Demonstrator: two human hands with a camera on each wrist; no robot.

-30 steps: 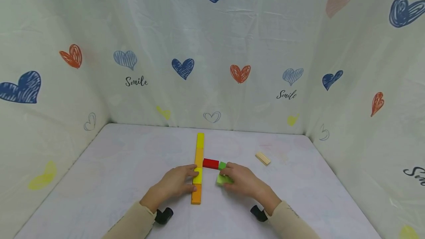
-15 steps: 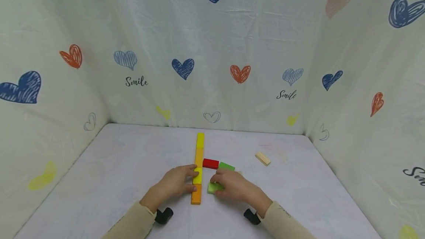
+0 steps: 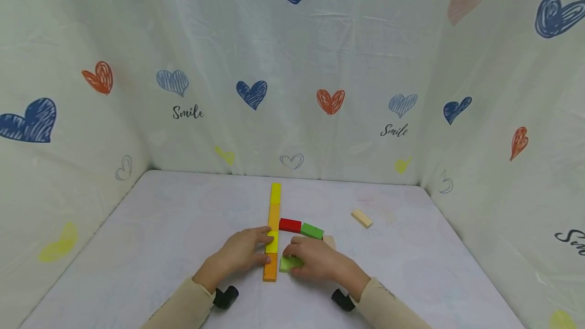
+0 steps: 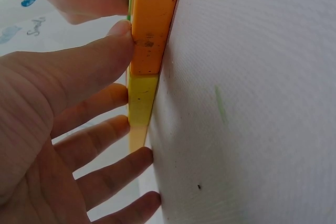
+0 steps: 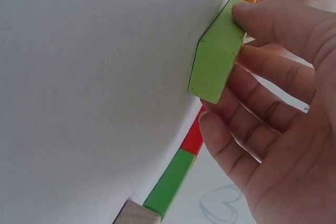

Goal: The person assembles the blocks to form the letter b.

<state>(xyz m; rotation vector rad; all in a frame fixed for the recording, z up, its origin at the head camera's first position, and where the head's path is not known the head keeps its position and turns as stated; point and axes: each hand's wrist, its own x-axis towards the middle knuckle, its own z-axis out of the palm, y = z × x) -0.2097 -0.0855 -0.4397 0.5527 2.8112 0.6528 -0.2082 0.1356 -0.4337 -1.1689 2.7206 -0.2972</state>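
A straight row of yellow and orange wooden blocks runs away from me on the table. My left hand (image 3: 239, 252) rests its straight fingers and thumb against the row's left side and top, at the nearer yellow block (image 3: 272, 243) and the nearest orange block (image 3: 270, 269). To the right, my right hand (image 3: 317, 257) pinches a light green block (image 5: 215, 59) between thumb and fingers. That block's left end lies close beside the orange block; whether they touch I cannot tell. Beyond it a red block (image 3: 290, 225), a green block (image 3: 312, 230) and a plain wooden block (image 3: 329, 241) curve rightward from the row.
A loose plain wooden block (image 3: 362, 218) lies farther back on the right of the white table (image 3: 411, 268). A curtain (image 3: 292, 50) printed with hearts hangs around the table's back and sides.
My right hand has moved left and toward me with the light green block, bringing it near the row. This uncovers the green block and part of the plain wooden block. My left hand stays put.
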